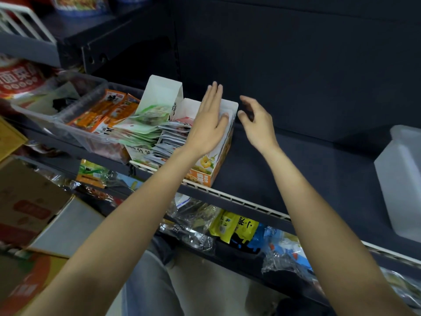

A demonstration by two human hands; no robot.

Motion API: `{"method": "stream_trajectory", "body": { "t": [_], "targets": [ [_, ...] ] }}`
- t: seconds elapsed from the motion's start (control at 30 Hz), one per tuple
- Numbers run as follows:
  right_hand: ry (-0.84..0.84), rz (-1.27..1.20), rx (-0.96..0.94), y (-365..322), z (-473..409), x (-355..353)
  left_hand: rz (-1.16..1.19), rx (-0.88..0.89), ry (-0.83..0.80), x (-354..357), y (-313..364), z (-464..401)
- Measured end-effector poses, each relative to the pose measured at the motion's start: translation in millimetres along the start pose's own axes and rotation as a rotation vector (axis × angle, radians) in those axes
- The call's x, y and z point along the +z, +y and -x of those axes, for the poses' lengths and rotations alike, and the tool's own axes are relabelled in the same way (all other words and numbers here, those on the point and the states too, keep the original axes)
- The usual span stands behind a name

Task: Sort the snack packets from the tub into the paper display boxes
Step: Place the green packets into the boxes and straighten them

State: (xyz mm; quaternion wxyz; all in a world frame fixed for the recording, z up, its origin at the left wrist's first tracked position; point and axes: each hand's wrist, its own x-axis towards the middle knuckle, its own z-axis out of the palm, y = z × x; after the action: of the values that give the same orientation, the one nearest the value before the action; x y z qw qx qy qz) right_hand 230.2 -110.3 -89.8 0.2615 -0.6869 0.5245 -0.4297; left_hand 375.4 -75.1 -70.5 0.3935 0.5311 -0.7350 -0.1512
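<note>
Observation, dark shelf [284, 160], person standing at its front edge.

Left hand [208, 120]: flat, fingers straight and together, laid palm-down over the orange paper display box [214, 163] at its right wall; holds nothing. Right hand [258, 119]: hovering just beside that box's right side, fingers loosely curled and apart, holding nothing that I can see.

Progress: the orange box already carries a row of small grey-and-red packets [170, 142], stacked on edge. Its neighbour to the left, the green-printed display box [157, 99], is full of pale green packets [139, 131] lying overlapped. The clear plastic tub [75, 131], further left along the shelf, still contains orange packets [109, 110], so sorting is partly done. Judgement: the orange packets remain, and no box for them is visible; the hands appear to be squaring up the filled box rather than carrying stock.

Orientation: both boxes run with their long axis from the shelf's front edge toward its back, tall back flaps up at the rear, low printed ends facing the front. The grey-and-red row follows that axis. The orange packets lie slanted in the tub, long axis roughly front-left to back-right.
</note>
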Motion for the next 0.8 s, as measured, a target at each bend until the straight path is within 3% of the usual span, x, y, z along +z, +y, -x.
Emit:
{"method": "stream_trajectory", "body": {
  "t": [0.17, 0.3, 0.4, 0.6, 0.8],
  "targets": [
    [0.085, 0.134, -0.127, -4.2, 10.7, 7.7, -0.111, 0.11, 0.222, -8.5, 6.9, 48.8],
    [-0.039, 0.29, -0.027, -9.7, -4.5, 8.8, -0.385, 0.053, 0.101, 2.2, -4.0, 66.6],
    [-0.037, 0.352, 0.074, -13.1, -15.6, 0.8, -0.492, -0.022, 0.033, 7.4, -6.2, 60.1],
    [0.009, -0.213, 0.254, -17.3, -9.4, 0.2, -0.55, -0.153, -0.003, 18.5, 3.6, 21.2],
    [0.059, -0.334, 0.295, -13.7, 0.2, 12.7, -0.43, -0.268, -0.007, 27.0, -3.3, -6.2]
  ]
}}
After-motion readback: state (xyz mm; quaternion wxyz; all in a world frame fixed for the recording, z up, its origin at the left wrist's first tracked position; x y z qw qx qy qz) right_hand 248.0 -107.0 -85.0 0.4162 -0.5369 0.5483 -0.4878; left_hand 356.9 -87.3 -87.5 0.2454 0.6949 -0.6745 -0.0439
